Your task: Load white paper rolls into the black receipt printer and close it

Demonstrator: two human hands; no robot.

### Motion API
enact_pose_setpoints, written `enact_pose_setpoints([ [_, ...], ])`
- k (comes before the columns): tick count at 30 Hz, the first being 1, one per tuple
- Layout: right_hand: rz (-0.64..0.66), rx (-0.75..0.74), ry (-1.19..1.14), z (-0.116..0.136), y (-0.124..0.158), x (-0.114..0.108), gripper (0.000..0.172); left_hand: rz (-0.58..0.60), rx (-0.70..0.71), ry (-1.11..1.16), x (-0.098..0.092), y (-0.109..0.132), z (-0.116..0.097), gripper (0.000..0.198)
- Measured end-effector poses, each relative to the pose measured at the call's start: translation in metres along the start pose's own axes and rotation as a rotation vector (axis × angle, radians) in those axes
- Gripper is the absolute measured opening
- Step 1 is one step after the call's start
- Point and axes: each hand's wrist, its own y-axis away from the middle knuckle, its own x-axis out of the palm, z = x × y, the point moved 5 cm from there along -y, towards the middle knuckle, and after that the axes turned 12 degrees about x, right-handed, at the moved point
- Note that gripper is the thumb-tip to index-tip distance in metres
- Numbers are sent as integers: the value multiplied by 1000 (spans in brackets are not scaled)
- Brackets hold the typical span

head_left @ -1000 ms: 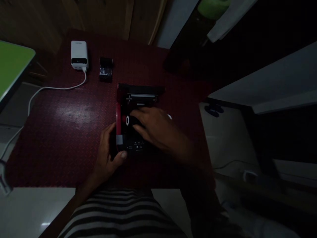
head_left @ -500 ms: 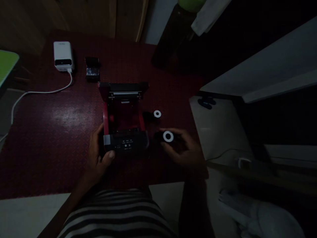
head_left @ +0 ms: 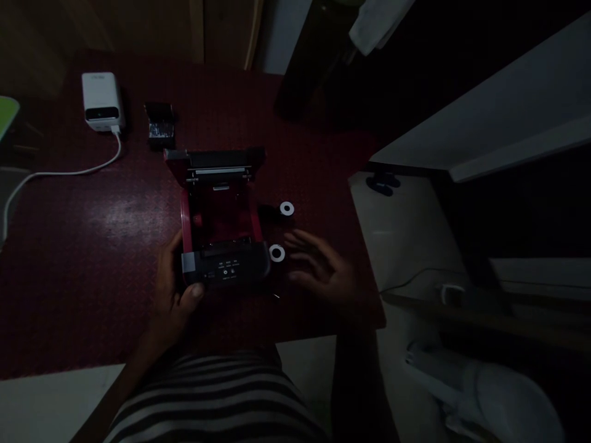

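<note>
A small red and black printer point(head_left: 220, 227) stands with its lid open on the dark red table point(head_left: 106, 246). My left hand point(head_left: 173, 289) grips its front left corner, thumb on the black front panel. My right hand point(head_left: 323, 271) hovers to the right of the printer with its fingers spread and nothing in them. A small spool with a white end point(head_left: 276, 253) lies on the table between the printer and my right fingertips. A second white-ended spool point(head_left: 286, 209) lies a little farther back.
A white power bank point(head_left: 98, 101) with a white cable point(head_left: 60, 172) sits at the back left, a small black block point(head_left: 159, 125) beside it. A pale cabinet top point(head_left: 397, 234) borders the table's right edge. The room is very dim.
My right hand lifted a spool out of the printer, carried it right, and let it go on the table. The left hand has kept its hold on the printer.
</note>
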Motion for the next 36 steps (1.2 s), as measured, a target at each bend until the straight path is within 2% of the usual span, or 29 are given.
enact_pose_setpoints([
  [2, -113, -12, 3, 9, -12, -12, 47, 7, 68, -46, 0, -1, 0, 81],
  [4, -219, -60, 84, 14, -32, -14, 42, 5, 113, -85, 0, -1, 0, 80],
  [7, -245, -161, 230, 13, -68, 3, 43, 2, 125, -81, -1, -2, 0, 78],
  [10, -241, -210, 290, 12, -86, 19, 27, 5, 115, -64, -2, -2, 0, 79],
  [13, -227, -231, 291, 33, -68, 12, 23, 2, 127, -70, -2, -2, 0, 81],
  [16, -148, -290, 350, 83, -23, -10, 32, 11, 166, -74, -1, -3, -1, 81],
  [18, -7, -347, 434, 120, 4, -16, 33, 37, 179, -84, 0, -4, -3, 80],
  [19, 149, -367, 506, 133, 14, -10, 32, 48, 183, -92, 0, -4, -4, 81],
  [21, 268, -406, 645, 151, 19, 6, 33, 59, 185, -104, 0, -4, -5, 81],
  [23, 288, -508, 760, 158, 10, 33, 32, 65, 196, -113, 0, -4, -5, 82],
  [26, 269, -608, 983, 151, -13, 83, 25, 85, 233, -120, 0, -3, -4, 80],
  [28, 256, -581, 1146, 144, -26, 110, 27, 95, 254, -120, 0, -1, -2, 79],
  [30, 257, -498, 1271, 141, -33, 127, 28, 95, 267, -116, 0, 0, 0, 79],
  [36, 361, -269, 1373, 140, -47, 139, 33, 102, 286, -116, 0, -1, 2, 83],
])
